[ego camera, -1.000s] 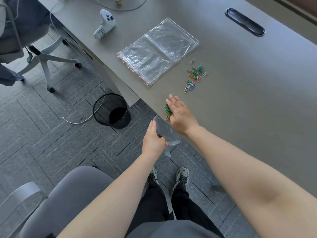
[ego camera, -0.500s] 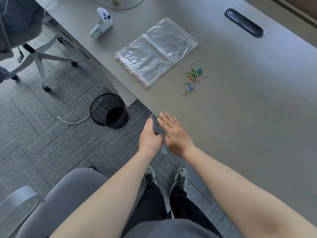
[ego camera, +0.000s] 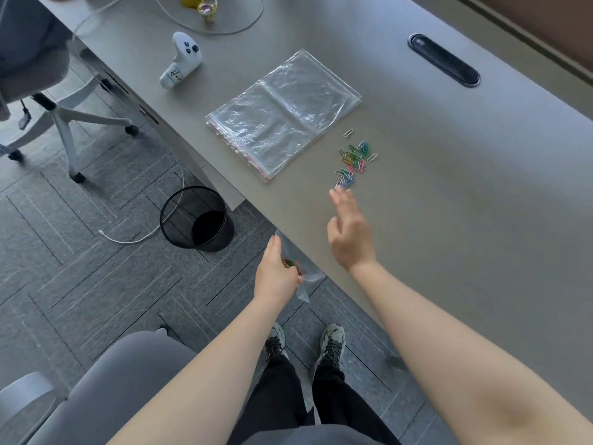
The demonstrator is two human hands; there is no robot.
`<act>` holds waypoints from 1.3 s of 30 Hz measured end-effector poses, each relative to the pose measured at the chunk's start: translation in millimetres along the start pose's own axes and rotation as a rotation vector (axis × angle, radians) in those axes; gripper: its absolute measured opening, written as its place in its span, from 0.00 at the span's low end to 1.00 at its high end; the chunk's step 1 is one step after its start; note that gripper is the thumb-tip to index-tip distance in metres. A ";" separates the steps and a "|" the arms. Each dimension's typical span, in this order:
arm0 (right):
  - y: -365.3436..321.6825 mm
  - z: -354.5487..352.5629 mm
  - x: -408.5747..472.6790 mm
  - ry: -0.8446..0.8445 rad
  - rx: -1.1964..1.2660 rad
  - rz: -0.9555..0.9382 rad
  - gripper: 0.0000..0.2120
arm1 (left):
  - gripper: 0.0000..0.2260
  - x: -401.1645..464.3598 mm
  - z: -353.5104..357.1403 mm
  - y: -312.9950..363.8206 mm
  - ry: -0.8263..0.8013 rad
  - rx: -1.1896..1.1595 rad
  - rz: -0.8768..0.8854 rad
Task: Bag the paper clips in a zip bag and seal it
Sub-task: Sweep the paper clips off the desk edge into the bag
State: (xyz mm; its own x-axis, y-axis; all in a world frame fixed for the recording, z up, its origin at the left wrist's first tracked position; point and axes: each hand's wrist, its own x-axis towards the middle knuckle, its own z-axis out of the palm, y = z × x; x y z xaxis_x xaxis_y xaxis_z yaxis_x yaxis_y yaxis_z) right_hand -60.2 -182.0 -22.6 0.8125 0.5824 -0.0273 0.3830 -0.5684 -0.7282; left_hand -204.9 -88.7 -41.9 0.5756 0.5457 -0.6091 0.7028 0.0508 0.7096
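A loose heap of coloured paper clips (ego camera: 353,162) lies on the grey desk (ego camera: 449,203), right of a stack of clear zip bags (ego camera: 282,114). My left hand (ego camera: 277,274) grips a small clear zip bag (ego camera: 303,274) just off the desk's front edge; a few clips show inside it. My right hand (ego camera: 348,232) hovers over the desk with fingers stretched forward, its tips just short of the nearest clips. It holds nothing.
A white controller (ego camera: 181,61) and a looped white cable (ego camera: 224,27) lie at the back left. A black cable slot (ego camera: 444,61) sits at the back right. A mesh bin (ego camera: 197,218) stands on the floor; an office chair (ego camera: 64,123) at left.
My right hand carried a few clips to the small bag, let them go there, and has now reached back up toward the heap. My left hand still holds the bag by the desk edge.
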 end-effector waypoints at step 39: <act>48.1 -11.5 94.1 -0.320 -0.428 -0.389 0.30 | 0.38 11.7 14.1 4.7 0.068 -0.011 -0.019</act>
State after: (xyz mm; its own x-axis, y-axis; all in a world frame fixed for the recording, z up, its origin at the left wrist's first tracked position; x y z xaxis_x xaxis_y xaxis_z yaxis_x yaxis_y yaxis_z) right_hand 39.7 -161.2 -52.3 0.4345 0.8981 -0.0673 0.8167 -0.4244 -0.3910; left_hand -189.0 -93.9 -50.7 0.5322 0.6002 -0.5971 0.7083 0.0708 0.7024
